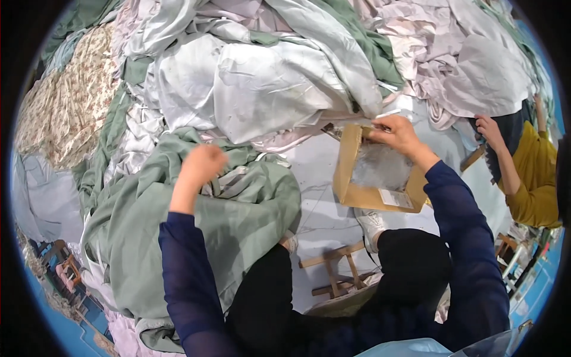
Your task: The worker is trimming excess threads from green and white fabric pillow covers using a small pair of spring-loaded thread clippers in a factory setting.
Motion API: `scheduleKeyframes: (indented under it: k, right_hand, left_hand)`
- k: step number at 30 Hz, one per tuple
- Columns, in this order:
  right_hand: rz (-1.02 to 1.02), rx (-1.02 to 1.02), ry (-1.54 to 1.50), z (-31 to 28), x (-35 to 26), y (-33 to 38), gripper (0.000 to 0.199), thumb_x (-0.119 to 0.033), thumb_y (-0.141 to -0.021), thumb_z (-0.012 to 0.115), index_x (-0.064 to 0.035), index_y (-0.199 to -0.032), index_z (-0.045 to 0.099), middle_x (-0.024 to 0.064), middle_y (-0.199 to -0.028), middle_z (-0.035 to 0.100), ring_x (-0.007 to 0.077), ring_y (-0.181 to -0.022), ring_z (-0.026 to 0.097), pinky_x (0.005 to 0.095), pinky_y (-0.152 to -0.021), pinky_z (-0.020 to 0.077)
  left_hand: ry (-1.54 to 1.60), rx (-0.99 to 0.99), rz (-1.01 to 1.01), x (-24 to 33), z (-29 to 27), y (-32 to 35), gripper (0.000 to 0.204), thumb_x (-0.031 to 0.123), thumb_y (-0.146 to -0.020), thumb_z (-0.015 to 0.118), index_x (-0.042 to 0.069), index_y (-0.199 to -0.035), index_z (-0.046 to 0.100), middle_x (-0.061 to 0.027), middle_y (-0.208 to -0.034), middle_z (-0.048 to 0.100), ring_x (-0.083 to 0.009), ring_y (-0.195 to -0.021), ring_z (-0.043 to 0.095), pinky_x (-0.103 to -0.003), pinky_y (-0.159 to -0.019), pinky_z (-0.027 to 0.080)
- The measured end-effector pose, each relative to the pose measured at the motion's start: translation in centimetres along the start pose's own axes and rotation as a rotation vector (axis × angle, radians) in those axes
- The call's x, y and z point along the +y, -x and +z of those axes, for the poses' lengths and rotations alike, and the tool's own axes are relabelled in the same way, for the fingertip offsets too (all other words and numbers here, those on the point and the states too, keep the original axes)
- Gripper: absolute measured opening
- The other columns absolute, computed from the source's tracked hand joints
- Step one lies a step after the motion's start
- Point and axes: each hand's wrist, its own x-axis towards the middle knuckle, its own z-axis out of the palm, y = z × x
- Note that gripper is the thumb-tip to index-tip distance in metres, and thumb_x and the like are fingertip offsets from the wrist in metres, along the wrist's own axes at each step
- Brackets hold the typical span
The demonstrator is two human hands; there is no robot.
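Note:
My left hand (204,166) is curled closed over a heap of sage-green cloth (154,220); whether anything is between its fingers is hidden. White strips and a pale edging (235,181) lie in the folds beside it. At my right, an open cardboard box (380,201) holds a fluffy or filmy grey mass (380,165). My right hand (399,138) reaches over the far rim of this box, thumb and fingers bent together. A thin white piece (389,113) shows by its fingertips, but I cannot tell whether they pinch it.
Large piles of white (267,89), pale pink (470,71) and flowered (68,107) cloth rise ahead and to the left. A wooden stool frame (336,271) stands between my legs on the marbled floor (312,178). A co-worker in a mustard top (529,178) handles cloth at the right.

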Motion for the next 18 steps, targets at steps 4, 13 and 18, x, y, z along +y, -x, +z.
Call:
scheduleKeyframes:
  k: [4,13,18]
  right_hand:
    - [0.025,0.491,-0.471,0.9,-5.7,-6.6,0.048,-0.024,-0.079,0.077,-0.0034,-0.120,0.064,0.0082,-0.097,0.071,0.0148,-0.067,0.060,0.0281,-0.066,0.0494]
    - [0.218,0.442,-1.247,1.6,-12.8,-12.3,0.020,-0.019,-0.082,0.072,-0.0001,-0.077,0.068,-0.0034,-0.062,0.057,0.0055,-0.060,0.045,0.0261,-0.056,0.0386]
    - [-0.020,0.226,-1.278,-3.0,-18.3,-4.8,0.018,-0.020,-0.087,0.071,-0.0066,-0.077,0.063,-0.0098,-0.063,0.047,0.0014,-0.056,0.035,0.0229,-0.049,0.0272]
  left_hand:
    - [-0.086,1.128,0.339,0.8,-0.7,-7.2,0.054,0.020,-0.077,0.071,-0.009,-0.118,0.051,-0.0250,-0.092,0.068,-0.0372,-0.078,0.069,-0.042,-0.073,0.053]
    - [0.243,0.025,-0.100,8.4,5.5,-5.3,0.027,0.011,-0.083,0.059,-0.013,-0.094,0.060,-0.0223,-0.066,0.065,-0.0296,-0.052,0.067,-0.040,-0.050,0.053]
    - [-0.110,-0.441,0.063,11.9,8.3,3.9,0.027,0.017,-0.078,0.063,-0.007,-0.066,0.065,-0.0218,-0.069,0.066,-0.0328,-0.054,0.065,-0.040,-0.057,0.054]
